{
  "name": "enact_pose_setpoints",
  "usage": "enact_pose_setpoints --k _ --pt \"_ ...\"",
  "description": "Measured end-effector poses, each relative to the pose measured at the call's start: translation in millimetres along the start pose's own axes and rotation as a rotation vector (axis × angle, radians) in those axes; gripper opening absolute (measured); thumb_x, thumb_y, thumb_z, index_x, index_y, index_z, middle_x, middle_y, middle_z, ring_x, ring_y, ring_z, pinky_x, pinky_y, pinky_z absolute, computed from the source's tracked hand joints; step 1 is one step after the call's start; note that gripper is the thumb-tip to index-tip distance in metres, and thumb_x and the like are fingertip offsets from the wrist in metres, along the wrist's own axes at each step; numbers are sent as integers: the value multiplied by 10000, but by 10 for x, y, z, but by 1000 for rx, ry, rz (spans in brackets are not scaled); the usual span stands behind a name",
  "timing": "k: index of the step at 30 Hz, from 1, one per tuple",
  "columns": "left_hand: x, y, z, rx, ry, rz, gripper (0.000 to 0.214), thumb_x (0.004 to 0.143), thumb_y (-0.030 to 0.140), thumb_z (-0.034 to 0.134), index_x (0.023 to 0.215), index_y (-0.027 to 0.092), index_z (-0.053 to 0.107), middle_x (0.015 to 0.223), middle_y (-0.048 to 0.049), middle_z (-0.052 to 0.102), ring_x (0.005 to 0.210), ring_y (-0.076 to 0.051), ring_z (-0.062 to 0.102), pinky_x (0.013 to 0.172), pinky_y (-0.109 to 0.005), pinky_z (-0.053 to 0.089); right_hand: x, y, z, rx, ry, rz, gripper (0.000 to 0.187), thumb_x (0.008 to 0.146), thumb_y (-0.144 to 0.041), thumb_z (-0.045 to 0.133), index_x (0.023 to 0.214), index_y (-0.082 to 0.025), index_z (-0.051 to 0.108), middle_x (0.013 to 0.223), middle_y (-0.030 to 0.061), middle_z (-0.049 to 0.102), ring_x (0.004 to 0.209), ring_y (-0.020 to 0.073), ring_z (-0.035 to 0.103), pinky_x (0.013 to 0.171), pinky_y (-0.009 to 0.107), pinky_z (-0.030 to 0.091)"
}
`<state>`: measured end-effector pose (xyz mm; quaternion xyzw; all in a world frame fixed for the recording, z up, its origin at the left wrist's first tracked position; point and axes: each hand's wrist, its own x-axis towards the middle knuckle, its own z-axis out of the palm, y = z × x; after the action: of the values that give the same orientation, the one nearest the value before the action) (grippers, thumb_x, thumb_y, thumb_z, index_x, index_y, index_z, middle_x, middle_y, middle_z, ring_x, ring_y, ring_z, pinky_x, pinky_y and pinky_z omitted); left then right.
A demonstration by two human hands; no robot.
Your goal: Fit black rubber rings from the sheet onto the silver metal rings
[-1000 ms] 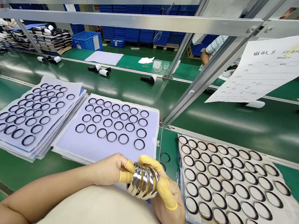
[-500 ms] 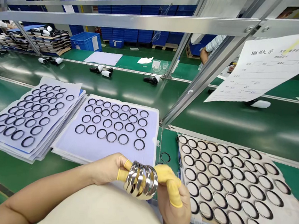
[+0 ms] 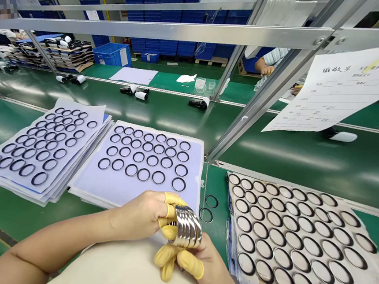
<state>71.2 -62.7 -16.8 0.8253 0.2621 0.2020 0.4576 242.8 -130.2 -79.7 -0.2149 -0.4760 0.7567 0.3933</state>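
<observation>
Close to my body, a bundle of several shiny metal rings (image 3: 188,226) stands on edge, pressed together in a row. My left hand (image 3: 157,213), with yellow finger cots, grips the bundle at its left end, fingertips on the rim and inside. Underneath and to the right is my right hand (image 3: 200,260), its yellow-covered fingers curled below the rings and supporting them; part of its grip is hidden behind the metal. Just beyond the hands, two loose black-edged rings (image 3: 206,215) lie on the green table. A white sheet (image 3: 90,181) carrying rows of similar rings lies ahead.
At left stands a stack of sheets (image 3: 53,196) with rings on top. Another ring-covered sheet (image 3: 363,272) lies at right. A metal frame (image 3: 166,31) crosses above the green conveyor (image 3: 160,111), which carries black-and-white parts (image 3: 199,103). A paper form (image 3: 331,90) hangs right; a co-worker's hand (image 3: 265,67) shows beyond.
The rings have gone from loosely fanned to tightly aligned. My left fingers have moved onto their top and side, and my right fingers have shifted left beneath them. The view has shifted slightly.
</observation>
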Motion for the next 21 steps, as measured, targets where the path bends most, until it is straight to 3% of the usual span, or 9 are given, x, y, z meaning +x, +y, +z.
enact_pose_setpoints --k 4,11,17,21 --pt "-15 6 -21 64 -6 22 274 917 85 429 816 134 678 981 -94 670 901 -163 603 875 -274 470 2 77 25 129 69 -40 299 826 -450 689 1037 -246 745 861 74 792 678 212 748 648 326 575" --pt "-27 -54 -114 97 -120 -71 188 931 179 506 829 152 662 766 -21 617 729 -125 544 702 -202 421 12 79 77 130 182 -47 346 805 -504 695 993 -219 752 851 99 793 664 208 740 516 252 489" --pt "-20 -166 -139 -229 -295 -314 188 921 232 496 855 158 655 599 44 489 501 -64 422 492 -153 368 -21 115 106 109 240 -10 395 791 -557 677 902 -188 764 766 89 783 559 174 678 518 262 470" --pt "-24 -261 -208 -573 -441 -458 228 828 334 660 976 161 669 494 68 506 367 -53 374 365 -145 338 -58 109 101 74 258 15 419 779 -588 667 867 -188 757 699 71 759 579 192 661 587 310 512"
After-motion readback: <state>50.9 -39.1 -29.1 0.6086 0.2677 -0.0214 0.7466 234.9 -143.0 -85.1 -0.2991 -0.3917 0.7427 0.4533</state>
